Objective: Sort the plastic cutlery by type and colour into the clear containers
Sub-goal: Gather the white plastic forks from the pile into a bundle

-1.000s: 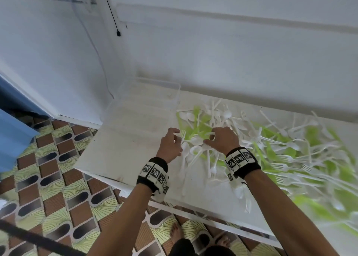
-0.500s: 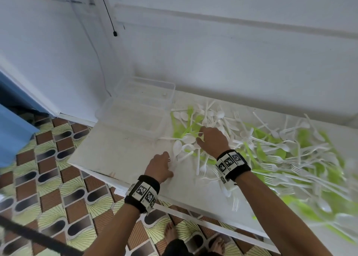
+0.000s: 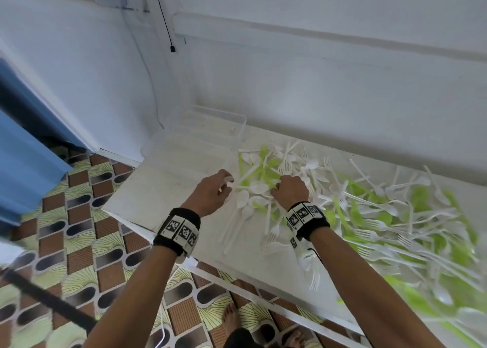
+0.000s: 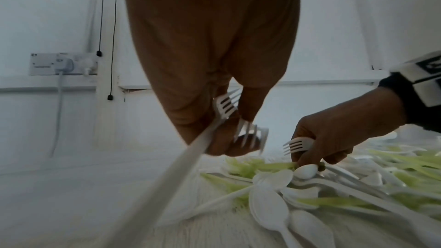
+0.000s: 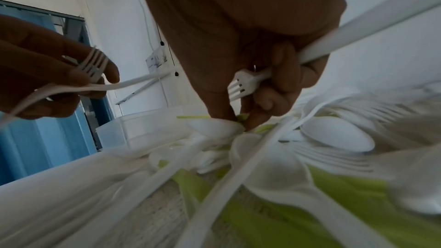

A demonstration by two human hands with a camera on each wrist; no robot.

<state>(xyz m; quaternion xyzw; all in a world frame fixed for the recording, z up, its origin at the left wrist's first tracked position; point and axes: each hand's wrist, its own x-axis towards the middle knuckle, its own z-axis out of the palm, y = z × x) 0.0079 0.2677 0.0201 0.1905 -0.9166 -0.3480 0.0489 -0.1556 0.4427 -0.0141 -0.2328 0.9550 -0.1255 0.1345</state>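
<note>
Several white plastic forks (image 4: 224, 107) are held bunched in the curled left hand (image 3: 210, 194), tines projecting past the fingers, just left of the cutlery pile (image 3: 342, 202). One white fork (image 5: 245, 84) is gripped in the right hand (image 3: 290, 189), whose fingertips (image 5: 226, 114) pinch into the white-and-green pile on the white table (image 3: 158, 189). Clear containers (image 3: 210, 126), stacked at the table's far left corner, are seen beyond both hands.
</note>
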